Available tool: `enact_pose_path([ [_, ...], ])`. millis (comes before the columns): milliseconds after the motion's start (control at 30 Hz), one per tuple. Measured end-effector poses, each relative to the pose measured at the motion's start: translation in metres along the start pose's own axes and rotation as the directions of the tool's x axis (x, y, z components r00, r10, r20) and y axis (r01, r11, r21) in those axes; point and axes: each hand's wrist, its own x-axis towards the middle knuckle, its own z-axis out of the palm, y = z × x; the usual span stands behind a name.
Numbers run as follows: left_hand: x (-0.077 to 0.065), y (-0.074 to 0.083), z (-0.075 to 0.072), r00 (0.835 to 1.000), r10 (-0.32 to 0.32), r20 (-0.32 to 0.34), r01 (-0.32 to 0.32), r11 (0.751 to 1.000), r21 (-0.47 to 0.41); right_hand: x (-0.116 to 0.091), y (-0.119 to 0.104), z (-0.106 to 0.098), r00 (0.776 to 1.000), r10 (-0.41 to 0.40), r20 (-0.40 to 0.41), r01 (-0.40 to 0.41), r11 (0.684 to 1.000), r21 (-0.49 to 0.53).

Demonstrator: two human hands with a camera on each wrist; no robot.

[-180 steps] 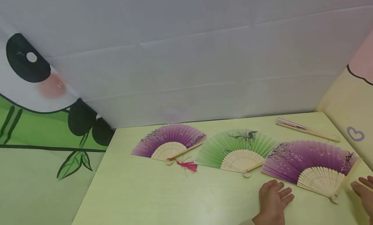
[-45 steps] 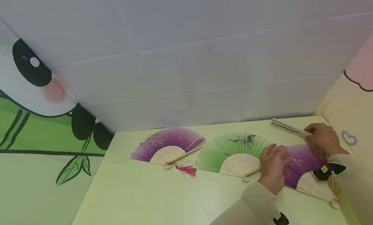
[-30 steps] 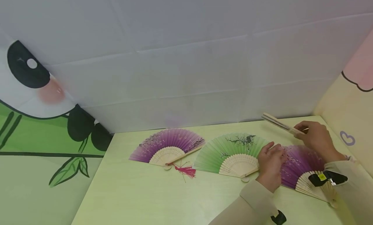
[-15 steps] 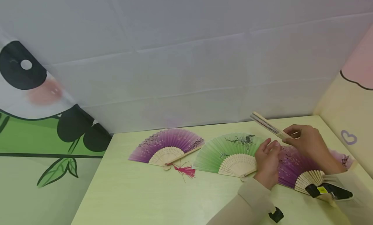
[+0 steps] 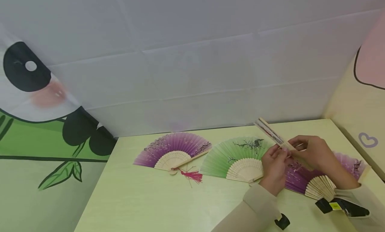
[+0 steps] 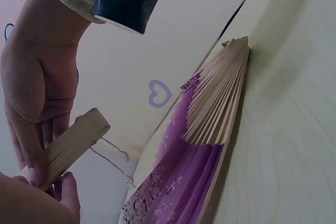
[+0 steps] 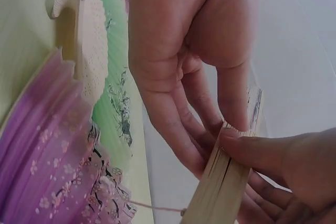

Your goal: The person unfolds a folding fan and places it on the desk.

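A folded hand fan (image 5: 272,133) with pale ribs is held tilted above the table. My right hand (image 5: 312,155) pinches its rib end, thumb against the ribs in the right wrist view. My left hand (image 5: 273,168) meets it from the left, fingers and thumb round its middle; the left hand (image 7: 194,35) shows large in the right wrist view. A thin cord (image 6: 113,161) hangs from the rib end in the left wrist view. Below the hands lies a spread purple fan (image 5: 296,183), partly hidden by the right arm. A spread green fan (image 5: 243,158) lies beside it.
At the left of the row lies another spread purple fan (image 5: 174,150) with a red tassel (image 5: 192,176). All rest on a pale yellow table (image 5: 156,202). A white cloth wall (image 5: 195,75) stands behind, with printed side walls left and right.
The right hand has lifted the folded fan from the table's back right corner and carried it left and nearer. The left hand, earlier apart from it, now grips it too. The spread fans stay put.
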Motion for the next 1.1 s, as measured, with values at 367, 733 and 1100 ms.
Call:
enact_pose_path([
  [367,-0.011,0.004,-0.015,0.998,-0.059,-0.017,0.060,0.995,0.074,-0.017,-0.008,0.005,0.997,0.050,0.063,-0.053,0.997,0.048],
  [733,-0.027,0.007,-0.031,0.998,-0.055,0.014,0.052,0.991,0.123,-0.032,-0.010,0.017,0.998,0.030,0.048,-0.036,0.989,0.143],
  [1100,-0.034,0.011,-0.042,0.998,-0.057,-0.008,0.057,0.990,0.132,-0.040,-0.012,0.029,0.982,0.147,0.116,-0.178,0.926,0.332],
])
